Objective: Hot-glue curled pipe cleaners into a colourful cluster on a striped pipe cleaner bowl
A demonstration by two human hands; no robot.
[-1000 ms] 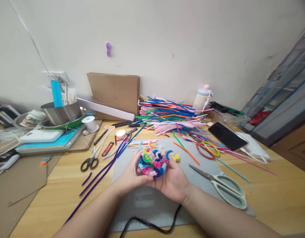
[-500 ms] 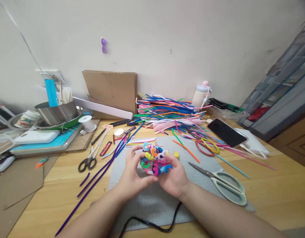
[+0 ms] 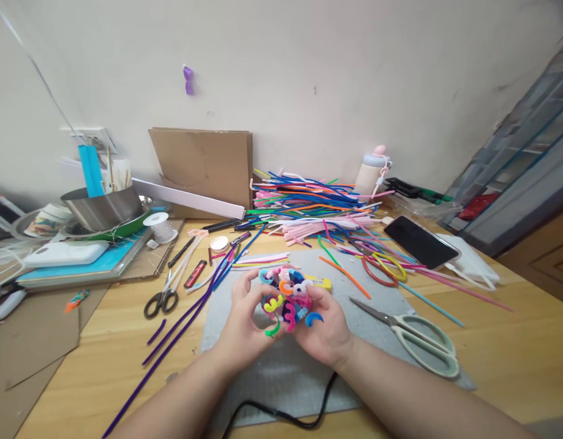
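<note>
Grip: left hand (image 3: 244,320) and right hand (image 3: 324,326) clamped on opposite sides of the multicoloured pipe-cleaner piece (image 3: 286,300), above the grey mat (image 3: 267,390). Piece has since rolled nearward, green curl (image 3: 272,330) now lower. Judged a reorientation only.

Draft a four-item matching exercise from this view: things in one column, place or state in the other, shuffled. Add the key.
Things
1. multicoloured fuzzy piece
2. pale-green-handled scissors
3. phone
4. steel bowl

Place or state
A. dark screen facing up
B. blades over the grey mat
C. blue strip standing in it
D. held between the left hand and the right hand

Pairs: 1-D, 2-B, 3-A, 4-C
</note>
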